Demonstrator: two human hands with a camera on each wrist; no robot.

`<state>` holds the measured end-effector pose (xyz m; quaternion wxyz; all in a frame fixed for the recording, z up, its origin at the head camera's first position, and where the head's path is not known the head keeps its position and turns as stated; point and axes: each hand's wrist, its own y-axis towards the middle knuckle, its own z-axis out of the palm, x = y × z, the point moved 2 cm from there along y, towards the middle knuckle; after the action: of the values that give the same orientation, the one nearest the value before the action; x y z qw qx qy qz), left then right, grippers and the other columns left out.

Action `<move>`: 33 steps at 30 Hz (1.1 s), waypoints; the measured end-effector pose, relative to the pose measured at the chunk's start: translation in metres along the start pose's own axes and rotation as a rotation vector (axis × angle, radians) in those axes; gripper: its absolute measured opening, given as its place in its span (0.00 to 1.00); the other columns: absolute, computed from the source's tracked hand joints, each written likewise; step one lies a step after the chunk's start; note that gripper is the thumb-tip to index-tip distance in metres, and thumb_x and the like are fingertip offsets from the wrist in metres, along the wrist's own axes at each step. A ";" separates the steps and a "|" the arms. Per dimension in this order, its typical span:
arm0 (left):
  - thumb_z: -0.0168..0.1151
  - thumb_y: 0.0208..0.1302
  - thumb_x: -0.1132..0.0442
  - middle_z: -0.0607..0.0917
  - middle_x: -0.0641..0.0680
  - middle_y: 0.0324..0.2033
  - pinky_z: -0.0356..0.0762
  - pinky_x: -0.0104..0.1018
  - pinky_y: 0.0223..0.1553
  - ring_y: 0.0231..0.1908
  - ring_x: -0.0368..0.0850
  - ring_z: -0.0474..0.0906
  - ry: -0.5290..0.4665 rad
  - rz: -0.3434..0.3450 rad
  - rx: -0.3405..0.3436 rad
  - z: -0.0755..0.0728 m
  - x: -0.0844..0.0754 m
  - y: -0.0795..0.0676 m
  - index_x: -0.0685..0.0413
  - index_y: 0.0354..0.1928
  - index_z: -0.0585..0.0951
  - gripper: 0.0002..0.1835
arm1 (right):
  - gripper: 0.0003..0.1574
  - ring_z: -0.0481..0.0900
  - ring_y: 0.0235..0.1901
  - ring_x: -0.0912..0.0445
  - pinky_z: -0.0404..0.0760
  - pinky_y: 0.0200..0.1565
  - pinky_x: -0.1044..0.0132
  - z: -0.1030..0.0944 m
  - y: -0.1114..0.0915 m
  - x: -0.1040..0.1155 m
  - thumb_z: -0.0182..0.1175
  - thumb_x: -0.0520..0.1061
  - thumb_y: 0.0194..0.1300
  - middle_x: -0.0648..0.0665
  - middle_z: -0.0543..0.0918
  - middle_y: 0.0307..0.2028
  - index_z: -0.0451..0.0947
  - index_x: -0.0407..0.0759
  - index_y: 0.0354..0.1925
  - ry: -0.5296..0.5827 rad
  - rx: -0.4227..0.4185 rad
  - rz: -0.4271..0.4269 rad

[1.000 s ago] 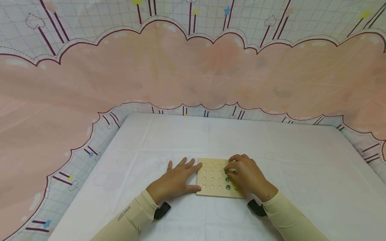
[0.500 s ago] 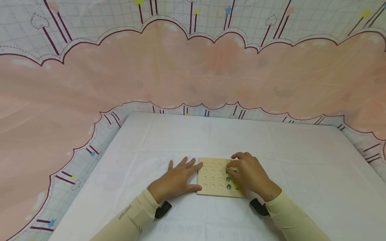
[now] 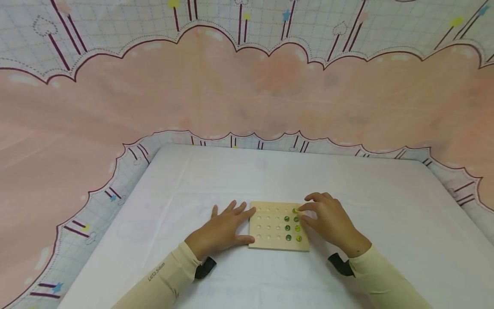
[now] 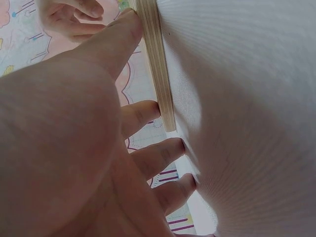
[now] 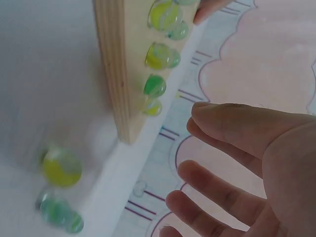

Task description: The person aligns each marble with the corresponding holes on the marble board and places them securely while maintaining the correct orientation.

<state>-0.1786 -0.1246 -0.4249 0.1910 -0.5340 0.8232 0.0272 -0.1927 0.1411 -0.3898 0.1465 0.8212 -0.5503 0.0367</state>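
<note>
A pale wooden board (image 3: 273, 246) with rows of round dimples lies flat on the white table. Several glass marbles, such as a green one (image 3: 288, 237) and a yellow one (image 3: 299, 238), sit in its two right-hand columns. My left hand (image 3: 218, 231) lies at the board's left edge, its thumb (image 4: 129, 30) and index finger touching the wood, the other fingers spread. My right hand (image 3: 333, 221) hovers over the board's right edge, fingers loosely bent and apart. In the right wrist view nothing shows between its fingertips.
In the right wrist view, a yellow marble (image 5: 61, 167) and some green ones (image 5: 57, 210) lie loose on the cloth beside the board; my right hand hides them from the head view. A patterned curtain (image 3: 231, 94) hangs behind the table (image 3: 216, 171).
My right hand has drawn back to the right from the board's second marble column, uncovering the marbles in both right-hand columns. My left hand keeps its place at the board's edge.
</note>
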 end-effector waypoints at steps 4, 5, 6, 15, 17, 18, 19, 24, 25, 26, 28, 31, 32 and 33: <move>0.55 0.50 0.30 0.55 0.50 0.71 0.38 0.72 0.61 0.72 0.54 0.43 0.002 0.010 -0.003 0.000 0.000 0.001 0.30 0.69 0.54 0.44 | 0.12 0.73 0.48 0.48 0.72 0.47 0.48 -0.002 -0.004 -0.007 0.70 0.46 0.49 0.44 0.80 0.48 0.86 0.51 0.36 -0.028 -0.001 0.008; 0.55 0.50 0.30 0.55 0.50 0.71 0.38 0.72 0.61 0.72 0.54 0.42 0.000 0.009 -0.002 0.000 0.001 0.001 0.30 0.69 0.54 0.44 | 0.12 0.73 0.49 0.48 0.72 0.48 0.48 -0.002 -0.005 -0.009 0.70 0.46 0.49 0.44 0.80 0.48 0.86 0.51 0.36 -0.031 0.003 0.013; 0.55 0.50 0.30 0.55 0.50 0.71 0.38 0.72 0.61 0.72 0.54 0.42 -0.001 0.008 -0.002 0.001 0.001 0.001 0.30 0.69 0.54 0.44 | 0.12 0.73 0.48 0.47 0.72 0.48 0.47 -0.002 -0.007 -0.010 0.70 0.46 0.49 0.44 0.80 0.48 0.86 0.51 0.36 -0.032 0.005 0.016; 0.55 0.49 0.29 0.55 0.49 0.71 0.37 0.72 0.61 0.72 0.53 0.42 -0.002 -0.002 -0.002 0.002 0.002 0.003 0.29 0.69 0.54 0.45 | 0.12 0.73 0.49 0.47 0.72 0.47 0.46 -0.002 -0.019 -0.026 0.69 0.45 0.50 0.43 0.80 0.48 0.86 0.50 0.37 -0.041 -0.001 0.026; 0.55 0.49 0.29 0.55 0.50 0.71 0.37 0.72 0.61 0.72 0.54 0.42 -0.006 0.000 -0.001 0.002 0.001 0.003 0.29 0.69 0.54 0.45 | 0.12 0.73 0.49 0.46 0.72 0.47 0.46 -0.003 -0.021 -0.029 0.69 0.46 0.50 0.43 0.79 0.48 0.86 0.50 0.37 -0.042 -0.002 0.032; 0.55 0.49 0.30 0.55 0.50 0.71 0.37 0.72 0.61 0.72 0.54 0.42 -0.006 0.001 -0.001 0.001 0.001 0.003 0.29 0.69 0.54 0.45 | 0.12 0.73 0.49 0.47 0.72 0.47 0.46 -0.003 -0.022 -0.031 0.69 0.46 0.50 0.43 0.79 0.48 0.86 0.50 0.37 -0.042 -0.003 0.037; 0.55 0.49 0.30 0.55 0.50 0.71 0.37 0.72 0.61 0.72 0.54 0.42 -0.007 0.000 -0.002 0.001 0.001 0.002 0.29 0.69 0.54 0.45 | 0.12 0.73 0.49 0.47 0.72 0.47 0.46 -0.003 -0.023 -0.032 0.69 0.46 0.50 0.43 0.79 0.48 0.86 0.50 0.37 -0.040 -0.004 0.040; 0.55 0.49 0.29 0.55 0.49 0.71 0.37 0.72 0.61 0.72 0.53 0.42 -0.006 0.003 -0.007 0.002 0.002 0.002 0.29 0.69 0.54 0.45 | 0.11 0.74 0.48 0.46 0.72 0.46 0.45 -0.002 -0.027 -0.038 0.69 0.46 0.50 0.43 0.79 0.48 0.86 0.50 0.36 -0.035 -0.003 0.050; 0.55 0.49 0.29 0.55 0.49 0.71 0.37 0.72 0.61 0.72 0.53 0.42 -0.007 0.003 -0.006 0.002 0.002 0.002 0.29 0.69 0.54 0.45 | 0.11 0.74 0.48 0.46 0.72 0.46 0.44 -0.002 -0.028 -0.039 0.69 0.46 0.50 0.43 0.79 0.48 0.86 0.49 0.36 -0.033 0.000 0.056; 0.55 0.49 0.29 0.55 0.49 0.71 0.37 0.72 0.61 0.72 0.53 0.42 -0.009 0.004 -0.005 0.002 0.002 0.002 0.29 0.69 0.54 0.45 | 0.11 0.74 0.48 0.46 0.72 0.46 0.44 -0.002 -0.028 -0.040 0.69 0.45 0.50 0.42 0.79 0.48 0.86 0.49 0.37 -0.030 0.003 0.062; 0.54 0.49 0.29 0.55 0.49 0.71 0.37 0.72 0.61 0.72 0.53 0.42 -0.010 0.005 -0.004 0.003 0.003 0.002 0.29 0.69 0.54 0.45 | 0.12 0.73 0.48 0.46 0.72 0.47 0.44 -0.001 -0.029 -0.043 0.69 0.45 0.50 0.42 0.79 0.48 0.86 0.49 0.37 -0.026 0.008 0.077; 0.54 0.49 0.29 0.55 0.49 0.71 0.37 0.72 0.61 0.72 0.53 0.42 -0.009 0.007 -0.006 0.004 0.003 0.003 0.28 0.69 0.54 0.45 | 0.12 0.73 0.49 0.45 0.72 0.46 0.44 -0.001 -0.030 -0.047 0.69 0.44 0.50 0.42 0.79 0.48 0.86 0.49 0.37 -0.022 0.002 0.086; 0.54 0.49 0.29 0.55 0.49 0.71 0.37 0.72 0.61 0.72 0.53 0.42 -0.008 0.007 -0.007 0.004 0.004 0.003 0.28 0.69 0.54 0.45 | 0.11 0.74 0.48 0.45 0.72 0.46 0.44 -0.001 -0.030 -0.048 0.69 0.44 0.50 0.42 0.80 0.47 0.86 0.49 0.36 -0.024 -0.002 0.085; 0.54 0.48 0.28 0.55 0.49 0.71 0.37 0.72 0.61 0.72 0.53 0.42 -0.006 0.007 -0.008 0.004 0.004 0.004 0.28 0.69 0.54 0.45 | 0.11 0.74 0.48 0.45 0.72 0.46 0.44 -0.001 -0.030 -0.049 0.69 0.44 0.50 0.42 0.80 0.47 0.86 0.49 0.36 -0.027 -0.007 0.082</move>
<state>-0.1822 -0.1253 -0.4308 0.1911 -0.5320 0.8242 0.0327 -0.1844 0.1958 -0.4059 0.1402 0.7978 -0.5857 0.0298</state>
